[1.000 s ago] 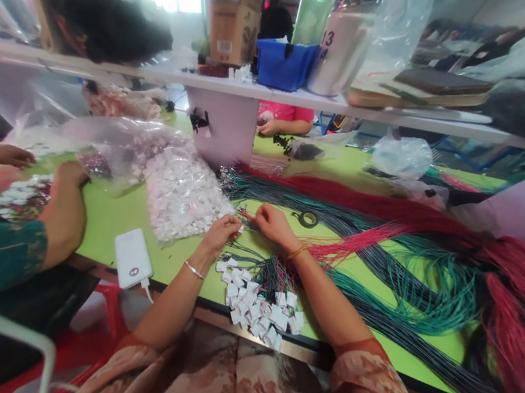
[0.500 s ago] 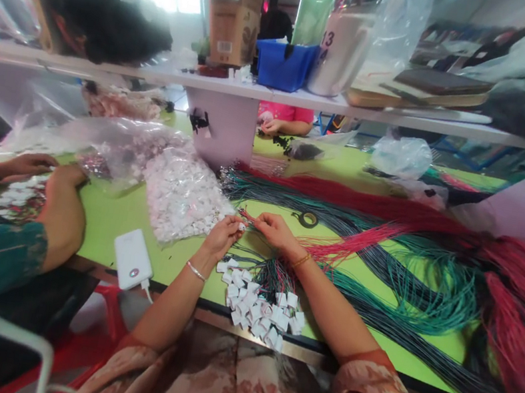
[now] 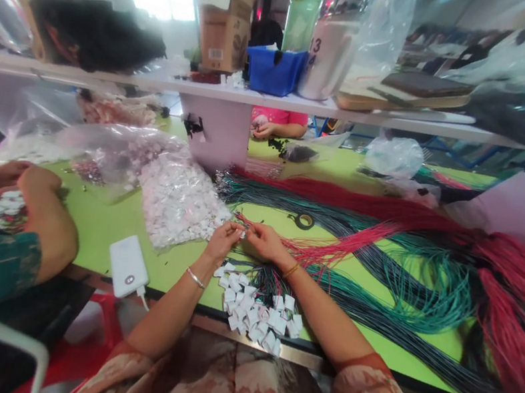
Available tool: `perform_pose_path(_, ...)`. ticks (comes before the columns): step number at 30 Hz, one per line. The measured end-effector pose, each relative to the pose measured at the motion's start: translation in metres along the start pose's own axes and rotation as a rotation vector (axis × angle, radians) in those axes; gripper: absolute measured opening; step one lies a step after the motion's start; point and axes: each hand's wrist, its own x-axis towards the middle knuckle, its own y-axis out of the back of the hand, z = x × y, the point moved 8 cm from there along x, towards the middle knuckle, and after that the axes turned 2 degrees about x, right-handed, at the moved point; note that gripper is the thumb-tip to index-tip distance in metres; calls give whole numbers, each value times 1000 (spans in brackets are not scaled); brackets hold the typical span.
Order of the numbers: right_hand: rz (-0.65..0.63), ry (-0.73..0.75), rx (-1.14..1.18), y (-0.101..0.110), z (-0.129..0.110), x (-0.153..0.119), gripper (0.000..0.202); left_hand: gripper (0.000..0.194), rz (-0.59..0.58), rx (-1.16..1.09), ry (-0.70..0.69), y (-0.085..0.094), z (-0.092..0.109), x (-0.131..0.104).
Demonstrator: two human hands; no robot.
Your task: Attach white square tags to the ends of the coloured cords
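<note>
My left hand (image 3: 224, 241) is closed in a pinch on a small white connector (image 3: 242, 234). Close beside it, fingertips nearly meeting, my right hand (image 3: 264, 244) pinches thin wires, mostly covered by the fingers. Right below both hands lies a heap of white connectors (image 3: 252, 310), with dark, green and red wires running out of its top. A clear plastic bag (image 3: 181, 199) full of loose white connectors rests just left of my left hand. Red wires (image 3: 335, 246) stretch across the table from behind my right hand.
Long bundles of red wires (image 3: 520, 289) and green wires (image 3: 443, 296) spread over the right side. A tape roll (image 3: 305, 221) lies behind my hands. A white power bank (image 3: 128, 266) sits left, near a co-worker's arm (image 3: 49, 213). A shelf (image 3: 160, 87) crosses above the table.
My right hand has come left and slightly down, closer to my left hand. The co-worker's arms at the left have shifted a little leftward. The view has tilted slightly.
</note>
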Motion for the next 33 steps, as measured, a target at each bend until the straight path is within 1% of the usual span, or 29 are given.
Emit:
perform_pose_path(4, 9, 86, -83, -3, -12, -5, 23, 34, 49, -23, 41, 5, -5, 2)
perform_pose_path(8, 37, 68, -219, -4, -10, -7, 22, 28, 70, 49, 10, 6, -3, 1)
perform_pose_path(10, -5, 88, -255, -5, -9, -2, 24, 26, 70, 80, 27, 6, -4, 1)
perform_pose_path(12, -38, 92, -236, -1, -6, 9, 27, 27, 73, 78, 64, 7, -6, 1)
perform_pose_path(14, 8, 40, -240, 10, 0, 26, 27, 28, 77, 60, 84, 9, -6, 2)
perform_pose_path(16, 53, -56, -333, 18, 11, 44, 20, 28, 76, 50, 82, 12, -5, 3)
perform_pose_path(18, 11, -142, -450, 16, 22, 57, 15, 28, 78, 50, 74, 15, -3, 4)
perform_pose_path(20, -53, -182, -526, 9, 32, 62, 14, 28, 76, 54, 65, 16, -2, 5)
perform_pose_path(23, -61, -171, -554, 9, 40, 62, 20, 28, 61, 50, 56, 15, -1, 4)
perform_pose_path(27, -21, -119, -534, 17, 39, 58, 23, 28, 54, 43, 71, 11, -1, 3)
perform_pose_path(31, -108, -68, -557, 7, 34, 59, 18, 28, 47, 33, 81, 10, 0, 1)
perform_pose_path(33, -110, -84, -593, 6, 34, 59, 18, 28, 48, 29, 79, 10, 1, 0)
